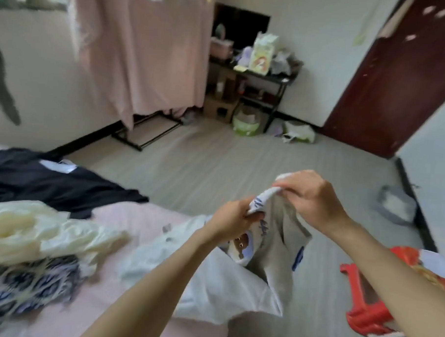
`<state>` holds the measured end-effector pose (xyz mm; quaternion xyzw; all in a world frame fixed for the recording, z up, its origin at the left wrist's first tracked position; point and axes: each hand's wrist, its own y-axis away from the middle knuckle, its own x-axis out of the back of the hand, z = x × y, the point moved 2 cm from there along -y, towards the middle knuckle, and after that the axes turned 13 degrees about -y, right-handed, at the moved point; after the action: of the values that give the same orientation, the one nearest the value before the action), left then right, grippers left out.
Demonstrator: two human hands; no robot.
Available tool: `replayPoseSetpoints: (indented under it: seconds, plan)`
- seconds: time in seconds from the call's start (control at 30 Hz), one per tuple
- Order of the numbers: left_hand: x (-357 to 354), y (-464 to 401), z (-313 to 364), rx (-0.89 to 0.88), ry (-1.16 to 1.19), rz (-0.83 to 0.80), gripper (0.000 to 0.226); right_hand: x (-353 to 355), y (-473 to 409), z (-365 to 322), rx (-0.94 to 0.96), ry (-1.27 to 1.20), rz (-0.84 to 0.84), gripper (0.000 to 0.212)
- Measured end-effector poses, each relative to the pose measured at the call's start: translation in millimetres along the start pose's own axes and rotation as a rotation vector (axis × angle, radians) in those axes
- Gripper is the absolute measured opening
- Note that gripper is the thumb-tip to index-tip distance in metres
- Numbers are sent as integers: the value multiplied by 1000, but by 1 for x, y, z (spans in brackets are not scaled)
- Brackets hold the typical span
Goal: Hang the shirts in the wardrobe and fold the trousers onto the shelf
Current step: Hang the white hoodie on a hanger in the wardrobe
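I hold up a white shirt (224, 283) with a brown bear print and grey parts, over the edge of the pink bed (124, 278). My left hand (233, 216) grips its upper edge at the left, and my right hand (309, 197) pinches the same bunched edge just to the right. The rest of the shirt hangs down onto the bed. On the bed to the left lie a black garment (50, 183), a cream garment (35, 231) and a blue patterned one (25, 287). A pink curtain covers the wardrobe rack (144, 58) at the far wall.
A red plastic stool (363, 302) stands on the floor at the right. A black shelf with clutter (256, 75) and a green basket (245, 123) sit at the far wall. The dark red door (398, 81) is at the right, a grey bag (395, 204) below it.
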<state>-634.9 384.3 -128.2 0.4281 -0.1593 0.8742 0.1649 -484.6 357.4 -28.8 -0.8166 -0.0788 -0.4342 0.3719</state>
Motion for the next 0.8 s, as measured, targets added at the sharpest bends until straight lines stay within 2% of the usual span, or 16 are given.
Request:
replayPoseSetpoints:
  seconds: [0.07,0.13,0.23,0.3,0.37,0.4,0.43,0.5,0.63,0.7,0.8]
  plan:
    - [-3,-14,31,45,135,49,23,28,14,26,-322,-144,255,25]
    - [-4,-21,63,45,299,77,24,52,47,53,-690,-232,375,49]
    - [-7,-24,96,50,502,48,18,56,113,79,-1174,-472,236,90]
    - [-12,-21,116,57,603,11,17,52,143,82,-1325,-767,181,115]
    - [-18,-16,135,44,638,-36,13,52,155,85,-1312,-903,142,117]
    - [-22,-12,146,22,623,-67,11,53,162,88,-1276,-911,99,106]
    - [-25,-9,154,-1,611,-94,10,54,164,90,-1223,-898,68,85]
    - [-30,0,162,-24,578,-135,9,56,171,94,-1147,-795,74,21]
    - [-42,20,160,1,443,-112,3,69,187,91,-1077,-624,218,26]
    - [-54,32,158,-5,359,-98,5,76,190,90,-1027,-543,378,23]
    - [-70,46,153,9,218,-264,27,84,193,84,-977,-612,575,22]
